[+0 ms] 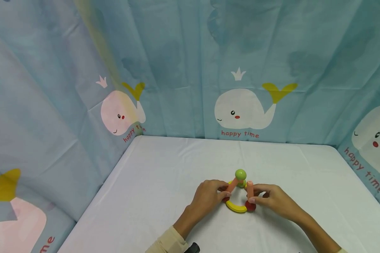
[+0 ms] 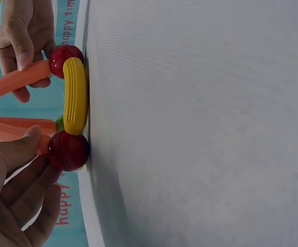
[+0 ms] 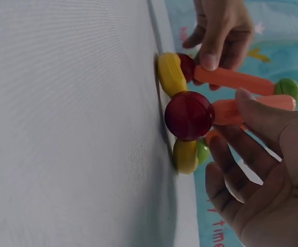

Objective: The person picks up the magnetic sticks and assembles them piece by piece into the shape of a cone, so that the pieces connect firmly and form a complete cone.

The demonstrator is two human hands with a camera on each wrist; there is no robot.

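Observation:
On the white table stands a toy frame of balls and rods. Its base is a ring of yellow curved pieces [image 1: 236,207] joined by red balls [image 1: 250,206] and a green ball [image 1: 242,183]. My left hand [image 1: 207,196] pinches an orange rod [image 1: 232,185] near its lower end. That rod leans from the left red ball [image 2: 68,151] up to another green ball [image 1: 240,174]. Between thumb and fingers, my right hand [image 1: 273,200] holds a second orange rod [image 1: 250,191], upright on the right red ball [image 3: 189,116] with a bare top. Another orange rod [image 2: 25,123] shows behind.
White cloth covers the table [image 1: 164,175]. Blue curtains [image 1: 183,70] printed with whales enclose its back and sides. A small black object [image 1: 193,248] shows at the left sleeve [image 1: 169,241].

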